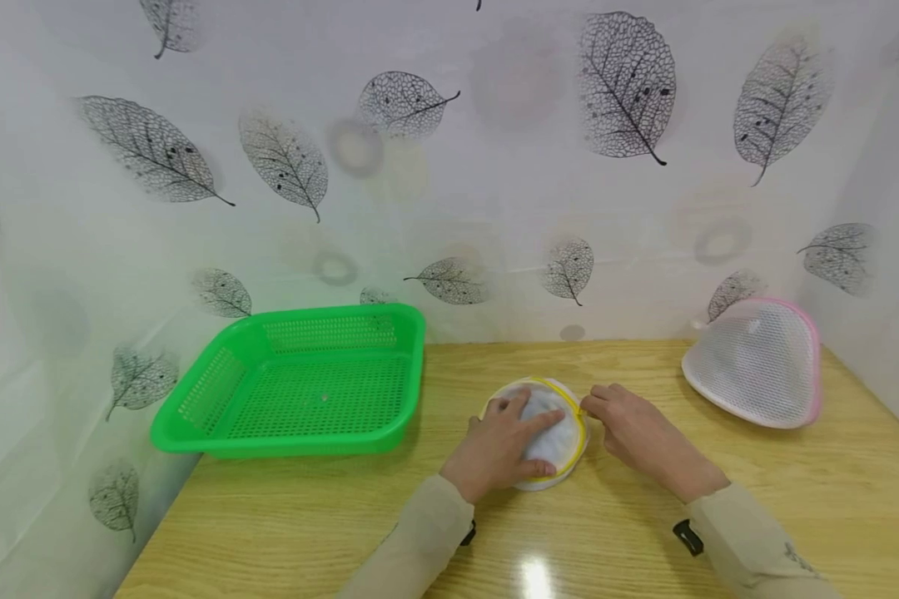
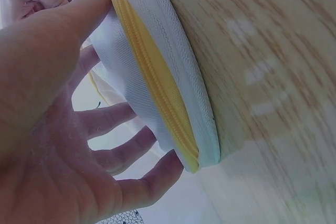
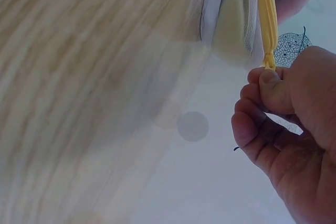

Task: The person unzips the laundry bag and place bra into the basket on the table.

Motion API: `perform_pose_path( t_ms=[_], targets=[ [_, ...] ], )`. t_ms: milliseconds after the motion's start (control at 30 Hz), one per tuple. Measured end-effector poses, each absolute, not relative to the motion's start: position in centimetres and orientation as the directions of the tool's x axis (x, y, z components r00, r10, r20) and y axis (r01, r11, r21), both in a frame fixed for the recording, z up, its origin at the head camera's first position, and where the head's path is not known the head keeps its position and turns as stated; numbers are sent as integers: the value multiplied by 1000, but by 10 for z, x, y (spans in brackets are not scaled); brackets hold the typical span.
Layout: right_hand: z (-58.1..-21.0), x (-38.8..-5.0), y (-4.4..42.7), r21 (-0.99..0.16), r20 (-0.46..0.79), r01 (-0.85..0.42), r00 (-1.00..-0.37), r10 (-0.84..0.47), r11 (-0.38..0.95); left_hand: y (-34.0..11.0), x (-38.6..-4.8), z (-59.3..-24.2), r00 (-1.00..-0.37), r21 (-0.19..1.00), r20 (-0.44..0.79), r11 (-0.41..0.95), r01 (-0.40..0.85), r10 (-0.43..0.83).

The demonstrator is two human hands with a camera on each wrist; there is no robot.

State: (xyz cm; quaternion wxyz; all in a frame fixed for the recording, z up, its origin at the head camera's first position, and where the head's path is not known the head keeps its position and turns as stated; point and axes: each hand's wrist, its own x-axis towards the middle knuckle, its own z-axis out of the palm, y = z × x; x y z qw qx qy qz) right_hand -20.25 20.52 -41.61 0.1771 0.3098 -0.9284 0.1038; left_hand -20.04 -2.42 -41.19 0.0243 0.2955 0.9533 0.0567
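A round white mesh laundry bag (image 1: 550, 434) with a yellow zipper (image 2: 152, 82) around its edge lies on the wooden table. My left hand (image 1: 504, 443) rests on top of it with fingers spread. In the left wrist view, that hand's thumb and fingertips touch the yellow-edged side. At the bag's right edge, my right hand (image 1: 640, 433) pinches the end of the yellow zipper (image 3: 268, 30) between thumb and index finger. Whether a zipper pull sits inside the pinch is hidden. In the right wrist view, the bag's side bulges beside the zipper.
A green plastic basket (image 1: 400, 437) with slotted walls stands at the left. A white mesh bag with pink trim (image 1: 757, 362) stands at the right back. Behind the wooden table (image 1: 270, 524) hangs a pale curtain (image 1: 494, 183) with leaf prints.
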Motion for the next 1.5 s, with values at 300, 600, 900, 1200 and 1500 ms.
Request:
perform_pose_path(
  t_ms=[300,600,900,1200,1500],
  targets=[
    [-409,-209,213,-27,394,-624,-725,-565,781,-22,-202,-408,-810,136,-28,805,578,586],
    [-408,-214,209,-68,322,-608,-764,-559,791,-13,-217,-394,-778,-14,-66,780,626,624],
    [-408,-216,207,50,312,-636,-722,-617,770,-13,-217,-402,-769,-17,-63,770,638,636],
    [-403,-220,213,142,305,-668,-672,-674,730,-12,-213,-402,-771,-13,-66,772,635,633],
    [-404,-220,213,146,318,-667,-668,-673,731,-12,-213,-403,-783,-21,-67,784,621,619]
  ],
)
